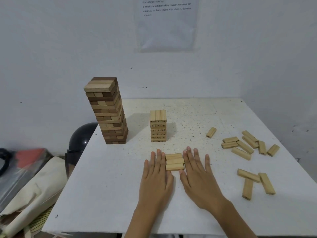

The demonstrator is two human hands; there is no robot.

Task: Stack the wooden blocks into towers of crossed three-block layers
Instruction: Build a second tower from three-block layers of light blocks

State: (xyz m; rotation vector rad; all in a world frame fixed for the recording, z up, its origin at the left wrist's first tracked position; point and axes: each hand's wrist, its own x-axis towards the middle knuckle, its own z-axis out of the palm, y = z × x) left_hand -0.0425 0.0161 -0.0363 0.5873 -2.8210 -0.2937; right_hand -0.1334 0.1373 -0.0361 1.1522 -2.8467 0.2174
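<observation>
Three pale wooden blocks (174, 161) lie side by side on the white table (106, 186), just in front of me. My left hand (157, 176) lies flat with straight fingers against their left ends. My right hand (197, 176) lies flat against their right ends. Behind them stands a short pale tower (158, 126) of numbered blocks in crossed layers. A tall tower (107, 110) of mixed brown and pale blocks stands at the table's back left.
Loose pale blocks (247, 145) lie scattered at the right, one apart (211, 132), and three more (255, 182) near the right front. Off the table's left edge are a black helmet (80, 136) and bags (34, 186). A wall with a paper sheet (166, 24) rises behind.
</observation>
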